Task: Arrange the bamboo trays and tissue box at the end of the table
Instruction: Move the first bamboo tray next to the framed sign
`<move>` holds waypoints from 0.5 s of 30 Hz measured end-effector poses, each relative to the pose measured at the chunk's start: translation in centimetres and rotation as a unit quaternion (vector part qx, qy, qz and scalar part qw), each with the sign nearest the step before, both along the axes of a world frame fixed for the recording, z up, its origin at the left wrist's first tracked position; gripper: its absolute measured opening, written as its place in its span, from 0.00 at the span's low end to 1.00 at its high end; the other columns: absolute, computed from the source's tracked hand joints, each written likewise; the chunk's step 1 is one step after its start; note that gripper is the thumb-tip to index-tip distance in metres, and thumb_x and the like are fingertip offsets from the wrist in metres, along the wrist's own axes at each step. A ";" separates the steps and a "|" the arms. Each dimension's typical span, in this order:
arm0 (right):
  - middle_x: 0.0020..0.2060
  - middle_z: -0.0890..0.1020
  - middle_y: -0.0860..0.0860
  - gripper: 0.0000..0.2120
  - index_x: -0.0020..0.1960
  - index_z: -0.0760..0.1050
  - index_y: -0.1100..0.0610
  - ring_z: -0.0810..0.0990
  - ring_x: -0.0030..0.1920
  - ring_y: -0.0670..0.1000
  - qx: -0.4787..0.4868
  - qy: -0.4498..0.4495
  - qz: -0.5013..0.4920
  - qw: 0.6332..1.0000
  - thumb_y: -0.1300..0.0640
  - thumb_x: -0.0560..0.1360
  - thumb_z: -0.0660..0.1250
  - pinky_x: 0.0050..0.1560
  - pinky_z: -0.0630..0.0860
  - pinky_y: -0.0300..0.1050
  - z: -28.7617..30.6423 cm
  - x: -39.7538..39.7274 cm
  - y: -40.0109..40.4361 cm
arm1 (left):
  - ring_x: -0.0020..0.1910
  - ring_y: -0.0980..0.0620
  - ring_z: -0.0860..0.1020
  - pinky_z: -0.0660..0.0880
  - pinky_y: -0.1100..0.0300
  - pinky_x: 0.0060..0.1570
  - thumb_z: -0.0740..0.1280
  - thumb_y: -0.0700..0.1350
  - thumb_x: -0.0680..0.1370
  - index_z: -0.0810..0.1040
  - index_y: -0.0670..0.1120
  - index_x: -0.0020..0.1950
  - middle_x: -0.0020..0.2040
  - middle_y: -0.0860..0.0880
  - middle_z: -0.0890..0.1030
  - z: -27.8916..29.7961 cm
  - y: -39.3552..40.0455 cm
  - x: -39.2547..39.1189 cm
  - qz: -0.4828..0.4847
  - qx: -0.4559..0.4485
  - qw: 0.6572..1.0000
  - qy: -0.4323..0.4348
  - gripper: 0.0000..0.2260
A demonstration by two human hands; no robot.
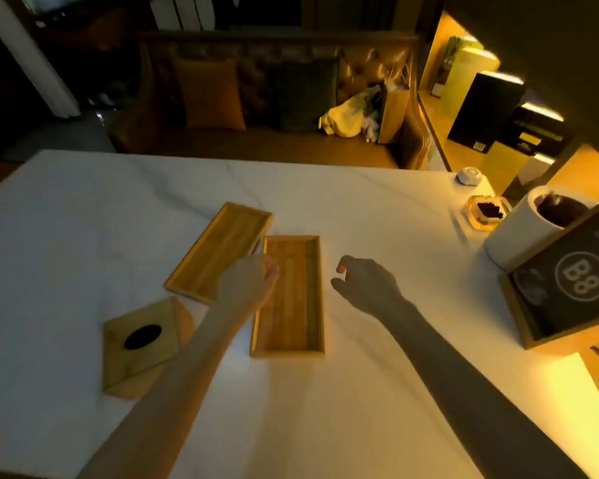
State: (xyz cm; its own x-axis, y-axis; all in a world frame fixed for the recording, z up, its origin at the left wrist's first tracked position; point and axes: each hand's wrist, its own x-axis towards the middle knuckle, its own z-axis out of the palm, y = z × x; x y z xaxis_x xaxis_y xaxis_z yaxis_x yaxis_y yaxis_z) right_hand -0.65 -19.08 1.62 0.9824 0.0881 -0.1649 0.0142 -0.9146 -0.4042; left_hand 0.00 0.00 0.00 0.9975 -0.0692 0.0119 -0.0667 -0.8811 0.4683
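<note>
Head view, my own hands over the white bench (83, 236). Entries left to right.

Tissue box (142, 344): bamboo, dark oval slot on top, sat skewed at the near left, apart from both trays and from my hands.

Left tray (218, 252): lay angled on the bench, its far right corner near or touching the far left corner of the right tray; contact could not be resolved.

Left hand (248, 285): rested at the left rim of the right tray (291, 299), fingers reaching over that rim into the tray. Whether the grip was actually clenched on the rim, I could not tell; blur and angle hid the thumb.

Right tray: lay roughly straight ahead of me, mid-bench, empty.

Right hand (367, 283): hovered just right of the right tray, fingers curled but apart, grip released, holding nothing, not touching the tray.

Far right end of bench: white cylinder container (523, 233), ashtray (486, 212) and sign stand (567, 281) marked B8.

Judgement: step in hand was taking up the right tray, two-handed. Next move called for the right grip to close on the right rim, then carrying the tray toward the bench end. Neither tray nor box looked placed yet.
</note>
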 end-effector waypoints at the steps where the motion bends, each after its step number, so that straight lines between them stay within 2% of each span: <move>1: 0.55 0.79 0.55 0.15 0.61 0.70 0.57 0.79 0.50 0.54 0.005 0.008 -0.028 1.000 0.52 0.76 0.61 0.48 0.75 0.46 -0.9 -0.4 0.5 | 0.41 0.47 0.78 0.73 0.56 0.40 0.57 0.46 0.78 0.76 0.42 0.47 0.41 0.44 0.79 -1.0 0.0 -0.7 0.019 0.005 1.000 -0.008 0.11; 4: 0.63 0.75 0.54 0.18 0.65 0.65 0.56 0.75 0.61 0.54 0.058 0.018 -0.085 0.995 0.52 0.77 0.59 0.59 0.74 0.50 -4.5 -2.1 1.6 | 0.50 0.43 0.79 0.76 0.54 0.47 0.59 0.44 0.77 0.73 0.40 0.57 0.51 0.39 0.80 -5.3 0.7 -2.5 0.040 -0.007 0.998 -0.052 0.11; 7: 0.71 0.66 0.52 0.23 0.71 0.57 0.54 0.64 0.70 0.53 0.067 0.041 -0.082 0.994 0.51 0.78 0.57 0.68 0.65 0.52 -8.0 -3.2 2.2 | 0.61 0.41 0.75 0.74 0.51 0.58 0.62 0.44 0.76 0.67 0.40 0.65 0.62 0.38 0.76 -9.2 1.9 -3.3 -0.006 0.027 0.999 -0.043 0.19; 10: 0.75 0.58 0.51 0.28 0.73 0.50 0.54 0.54 0.74 0.53 0.034 0.060 -0.068 0.995 0.49 0.78 0.55 0.73 0.55 0.52 -10.1 -3.8 2.8 | 0.70 0.40 0.65 0.66 0.43 0.65 0.62 0.46 0.76 0.60 0.40 0.70 0.70 0.39 0.67 -11.4 2.6 -4.0 -0.021 0.063 0.998 -0.002 0.25; 13: 0.76 0.49 0.52 0.29 0.74 0.44 0.55 0.45 0.76 0.53 -0.019 0.097 -0.063 0.993 0.45 0.79 0.50 0.74 0.46 0.52 -11.5 -4.2 3.5 | 0.74 0.43 0.55 0.56 0.45 0.71 0.58 0.49 0.77 0.53 0.41 0.72 0.75 0.41 0.58 -12.4 3.1 -4.3 -0.005 0.059 0.996 0.062 0.27; 15: 0.76 0.47 0.52 0.30 0.74 0.43 0.55 0.42 0.75 0.53 -0.036 0.114 -0.073 0.990 0.44 0.79 0.49 0.74 0.42 0.51 -12.3 -4.6 3.9 | 0.75 0.45 0.51 0.53 0.47 0.72 0.55 0.50 0.78 0.50 0.41 0.72 0.76 0.42 0.54 -12.7 3.3 -4.3 0.006 0.058 0.993 0.103 0.27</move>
